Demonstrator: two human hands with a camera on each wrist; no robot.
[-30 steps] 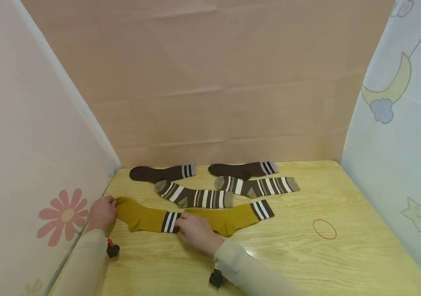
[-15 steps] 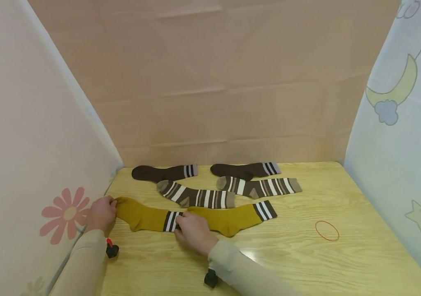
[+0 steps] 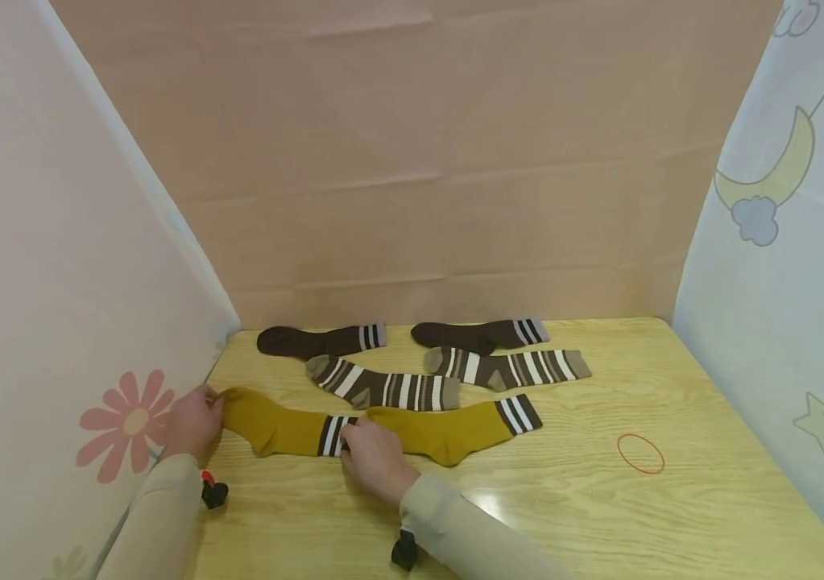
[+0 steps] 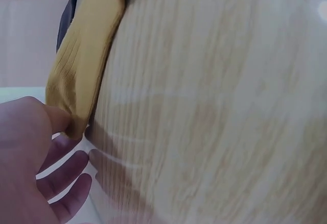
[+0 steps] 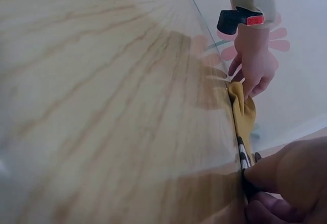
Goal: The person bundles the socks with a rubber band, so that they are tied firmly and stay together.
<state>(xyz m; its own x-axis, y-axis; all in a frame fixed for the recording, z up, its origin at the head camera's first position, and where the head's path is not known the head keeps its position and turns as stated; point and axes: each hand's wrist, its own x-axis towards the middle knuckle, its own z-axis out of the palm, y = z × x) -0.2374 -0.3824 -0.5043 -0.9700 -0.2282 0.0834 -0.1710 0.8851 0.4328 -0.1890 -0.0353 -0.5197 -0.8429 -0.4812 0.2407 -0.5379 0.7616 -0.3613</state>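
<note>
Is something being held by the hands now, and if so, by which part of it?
Yes, the left mustard sock: the left hand pinches it at the toe, and the right hand grips its striped cuff.

The left sleeve is long and plain beige, the right sleeve has the same colour, and with them are worn a small black left block with a bright red part and a similar black right block.

Looked like screened-off booth: was backed by tan sheet, flanked by flower-printed panel and moon-printed panel, bordered wood-grain table.
</note>
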